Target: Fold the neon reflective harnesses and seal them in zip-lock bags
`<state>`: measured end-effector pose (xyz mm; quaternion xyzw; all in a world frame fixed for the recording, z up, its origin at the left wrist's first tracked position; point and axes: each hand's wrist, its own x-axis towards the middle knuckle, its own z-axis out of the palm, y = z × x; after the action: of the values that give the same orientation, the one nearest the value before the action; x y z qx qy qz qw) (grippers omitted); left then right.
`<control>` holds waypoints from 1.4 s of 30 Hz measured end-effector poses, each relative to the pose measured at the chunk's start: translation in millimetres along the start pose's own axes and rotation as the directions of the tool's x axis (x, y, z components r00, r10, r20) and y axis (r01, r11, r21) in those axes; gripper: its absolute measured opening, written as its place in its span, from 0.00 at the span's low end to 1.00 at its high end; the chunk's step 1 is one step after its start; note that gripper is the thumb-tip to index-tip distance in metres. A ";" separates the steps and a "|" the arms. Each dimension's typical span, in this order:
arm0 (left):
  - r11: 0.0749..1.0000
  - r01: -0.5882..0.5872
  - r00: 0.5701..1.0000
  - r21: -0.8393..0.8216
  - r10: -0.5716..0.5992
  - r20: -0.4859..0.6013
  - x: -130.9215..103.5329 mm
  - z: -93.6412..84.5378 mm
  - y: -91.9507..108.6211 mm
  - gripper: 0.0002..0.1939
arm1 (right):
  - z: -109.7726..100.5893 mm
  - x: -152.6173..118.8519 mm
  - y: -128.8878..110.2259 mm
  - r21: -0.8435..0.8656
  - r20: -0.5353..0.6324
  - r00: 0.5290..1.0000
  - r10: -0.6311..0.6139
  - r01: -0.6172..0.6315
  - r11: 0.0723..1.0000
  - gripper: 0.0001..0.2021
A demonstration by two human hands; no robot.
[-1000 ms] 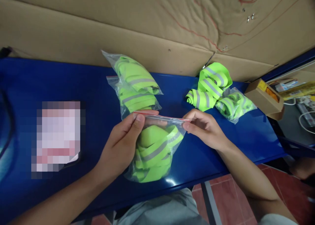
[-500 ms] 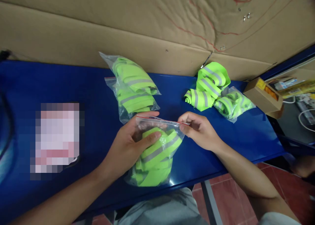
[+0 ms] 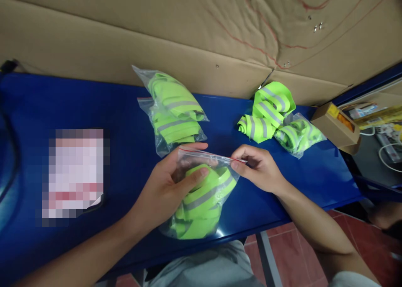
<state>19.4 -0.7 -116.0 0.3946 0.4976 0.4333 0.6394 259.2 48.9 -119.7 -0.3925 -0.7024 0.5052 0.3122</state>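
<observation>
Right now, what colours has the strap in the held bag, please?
The strap is yellow-green with grey stripes (head view).

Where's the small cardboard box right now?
In the head view, the cardboard box is at the right end of the blue table, just right of a bagged green strap.

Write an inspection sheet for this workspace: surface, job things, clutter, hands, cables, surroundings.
Surface: blue table, shiny.
Job things: clear bag of yellow-green straps; two filled bags behind; loose straps and another filled bag at right.
Clutter: cardboard box, right; blurred-out item, left.
Hands: left hand holds the clear bag's side, right hand its top edge.
Cables: dark cable, far left; white cable, far right.
Surroundings: brown wall, red floor.
</observation>
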 end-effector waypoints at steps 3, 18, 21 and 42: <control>1.000 0.007 1.000 0.015 -0.007 0.003 0.0 0.0 -1.2 0.27 | 1.9 -1.2 2.1 -0.058 -0.026 0.999 -0.035 0.033 0.998 0.11; 0.996 0.033 0.999 -0.084 -0.032 0.010 2.2 -0.6 -4.5 0.28 | -2.6 3.1 6.7 0.118 0.022 0.996 0.081 -0.084 0.990 0.13; 0.999 0.010 1.000 -0.040 -0.009 0.009 1.7 -0.4 -3.7 0.28 | -1.4 2.6 4.9 0.115 0.041 0.996 0.073 -0.077 0.990 0.12; 0.997 0.034 0.984 0.064 -0.044 0.173 -2.6 3.4 -14.0 0.32 | 5.1 2.8 2.6 0.179 0.217 0.963 0.161 -0.201 0.963 0.09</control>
<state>24.6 -7.9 -127.6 0.4404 0.4605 0.3693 0.6764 254.2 49.5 -123.5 -0.3692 -0.6368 0.6366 0.2300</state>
